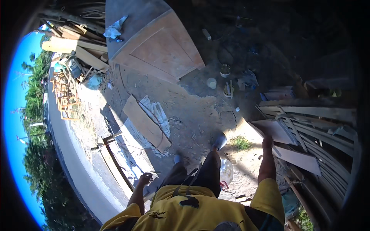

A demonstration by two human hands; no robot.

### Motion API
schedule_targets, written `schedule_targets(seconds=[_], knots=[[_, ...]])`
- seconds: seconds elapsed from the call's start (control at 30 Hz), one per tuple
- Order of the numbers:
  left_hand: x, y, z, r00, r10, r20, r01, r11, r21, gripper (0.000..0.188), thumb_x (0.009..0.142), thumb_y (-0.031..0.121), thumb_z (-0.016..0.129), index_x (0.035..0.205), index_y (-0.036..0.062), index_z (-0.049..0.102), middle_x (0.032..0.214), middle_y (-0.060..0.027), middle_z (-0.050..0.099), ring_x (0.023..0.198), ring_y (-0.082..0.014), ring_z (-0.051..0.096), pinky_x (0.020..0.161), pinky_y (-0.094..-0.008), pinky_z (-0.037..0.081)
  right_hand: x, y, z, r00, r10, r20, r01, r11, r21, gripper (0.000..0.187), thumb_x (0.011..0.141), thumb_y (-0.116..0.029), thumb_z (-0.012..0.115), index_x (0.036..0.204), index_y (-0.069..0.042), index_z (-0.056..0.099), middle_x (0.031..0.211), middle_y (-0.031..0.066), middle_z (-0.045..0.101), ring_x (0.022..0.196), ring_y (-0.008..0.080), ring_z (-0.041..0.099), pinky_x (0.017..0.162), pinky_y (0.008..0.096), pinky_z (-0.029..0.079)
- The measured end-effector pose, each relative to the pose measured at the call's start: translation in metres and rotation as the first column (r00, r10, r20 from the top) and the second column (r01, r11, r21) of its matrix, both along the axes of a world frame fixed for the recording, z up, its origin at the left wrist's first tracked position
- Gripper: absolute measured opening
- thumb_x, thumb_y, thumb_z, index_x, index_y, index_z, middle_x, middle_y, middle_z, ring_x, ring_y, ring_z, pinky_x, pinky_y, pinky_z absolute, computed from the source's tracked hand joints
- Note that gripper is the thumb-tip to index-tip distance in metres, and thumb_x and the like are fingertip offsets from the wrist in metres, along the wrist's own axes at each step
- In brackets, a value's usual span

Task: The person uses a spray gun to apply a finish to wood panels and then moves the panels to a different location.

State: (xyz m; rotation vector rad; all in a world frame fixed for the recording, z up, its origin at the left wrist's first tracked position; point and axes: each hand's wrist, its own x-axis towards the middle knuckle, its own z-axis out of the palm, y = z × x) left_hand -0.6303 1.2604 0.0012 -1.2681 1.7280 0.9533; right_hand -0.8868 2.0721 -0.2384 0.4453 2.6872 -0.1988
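My left hand (pixel 145 178) hangs low at my left side, fingers loosely bent and apart, with nothing visible in it. On my right, my right hand (pixel 267 143) is closed at the near ends of two pale boards, an upper board (pixel 279 131) and a lower board (pixel 298 159). Whether it grips one of them or only passes in front cannot be made out. Ahead of my feet, a long brown plank (pixel 146 123) lies on crumpled white sheeting (pixel 158 115). Farther off stands a large wooden panel piece (pixel 162 48) with a white cloth (pixel 115 29) on top.
Stacked wooden strips (pixel 323 146) line the right side. Open cans (pixel 225 70) and a white container (pixel 211 82) stand on the dirt floor ahead. A clear plastic bottle (pixel 226 171) is by my right leg. Chair frames (pixel 67 94) and scrap wood pile up left, beside a road (pixel 63 134).
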Motion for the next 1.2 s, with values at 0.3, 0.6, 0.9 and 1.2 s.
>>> schedule_targets(seconds=[0.3,0.6,0.9,1.2], knots=[[0.164,-0.022,-0.010,0.914,0.088,-0.397,-0.152,0.979,-0.132,0.035,0.092,0.031,0.066,0.110,0.0007,0.069,0.087,-0.0127,0.073,0.073,-0.0209,0.071,0.068,-0.0344,0.059,0.020,-0.167,0.114,0.892,0.438,0.111,-0.447,0.891,0.075,0.011,0.079,-0.013,0.069,0.086,-0.006,0.067,0.085,0.0169,0.072,0.084,0.0355,0.072,0.074,0.0473,0.058],[0.268,-0.071,-0.084,0.766,0.420,-0.486,-0.555,0.814,-0.172,0.029,0.093,0.028,0.069,0.106,0.0026,0.070,0.081,-0.0093,0.073,0.070,-0.0178,0.071,0.065,-0.0334,0.058,0.031,-0.508,0.245,0.389,0.895,-0.219,-0.921,0.370,-0.124,0.021,0.086,-0.027,0.071,0.098,-0.009,0.069,0.080,0.0182,0.070,0.078,0.0384,0.070,0.069,0.0518,0.053],[0.321,-0.139,-0.041,0.194,0.584,-0.788,-0.949,0.316,0.000,0.035,0.096,0.034,0.064,0.113,0.0032,0.068,0.094,-0.0120,0.075,0.083,-0.0215,0.072,0.077,-0.0361,0.056,0.132,-0.873,0.428,-0.075,0.812,-0.579,-0.887,-0.319,-0.333,0.029,0.087,-0.022,0.074,0.101,0.001,0.064,0.064,0.0181,0.062,0.059,0.0284,0.065,0.058,0.0432,0.048],[0.403,-0.171,0.151,-0.813,-0.020,-0.582,-0.576,-0.120,0.809,0.066,0.105,0.051,0.042,0.140,-0.0051,0.051,0.131,-0.0174,0.061,0.124,-0.0245,0.057,0.108,-0.0359,0.040,0.203,-1.093,0.514,0.194,0.939,-0.284,-0.058,-0.278,-0.959,0.036,0.093,-0.018,0.071,0.118,0.005,0.062,0.104,0.0073,0.069,0.093,0.0155,0.065,0.083,0.0300,0.051]])
